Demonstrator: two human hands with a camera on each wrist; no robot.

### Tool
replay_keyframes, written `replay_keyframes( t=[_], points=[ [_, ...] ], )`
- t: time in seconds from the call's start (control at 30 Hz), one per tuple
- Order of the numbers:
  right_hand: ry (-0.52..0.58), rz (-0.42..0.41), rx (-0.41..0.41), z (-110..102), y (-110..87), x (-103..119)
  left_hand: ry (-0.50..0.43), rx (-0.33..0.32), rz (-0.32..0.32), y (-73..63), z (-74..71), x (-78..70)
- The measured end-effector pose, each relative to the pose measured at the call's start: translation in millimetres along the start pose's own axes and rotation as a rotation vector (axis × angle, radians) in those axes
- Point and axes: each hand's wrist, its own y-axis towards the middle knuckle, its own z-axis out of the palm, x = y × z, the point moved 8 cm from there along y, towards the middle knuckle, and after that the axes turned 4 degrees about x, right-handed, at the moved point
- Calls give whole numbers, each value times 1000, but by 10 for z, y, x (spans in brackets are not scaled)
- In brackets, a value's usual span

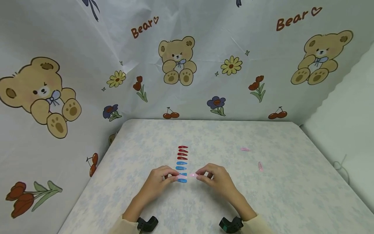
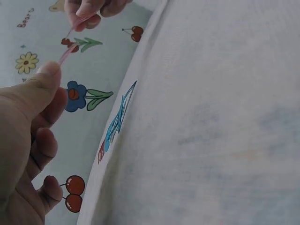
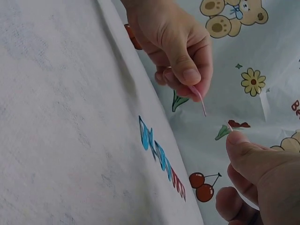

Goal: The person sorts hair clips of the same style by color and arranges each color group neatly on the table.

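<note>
My left hand (image 1: 157,182) pinches a pink snap hair clip (image 1: 181,175) between thumb and forefinger, above the lower end of a column of clips. Facing it, my right hand (image 1: 218,180) pinches a second pink hair clip (image 1: 193,175) by one end. A small gap separates the two pink clips, as the left wrist view also shows with the left clip (image 2: 68,53) below the right one. Several blue hair clips (image 1: 181,168) lie in the column, partly covered by the left hand's clip. Several red hair clips (image 1: 182,154) continue it farther away.
Two more pink hair clips, one at the back (image 1: 245,149) and one nearer (image 1: 260,166), lie apart on the right of the table. A pale patterned cloth covers the table (image 1: 292,195). Behind it hangs a bear-print curtain (image 1: 204,97). A white cable (image 1: 342,169) runs by the right edge.
</note>
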Motion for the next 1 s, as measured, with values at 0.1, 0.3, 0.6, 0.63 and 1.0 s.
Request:
replay_keyframes(
  t=[0.1,0.3,0.6,0.63,1.0],
  points=[
    [4,-19,10,75,18,32,7,54,-22,-55,55,68],
    [12,-2,51,203,-5,31,31,158,-3,-132,151,139],
    [7,21,106,375,-34,64,47,183,28,-146,176,178],
    [12,31,115,394,-38,68,55,183,30,-143,178,181],
    [15,44,184,581,-87,94,160,182,77,-113,184,193]
  ],
)
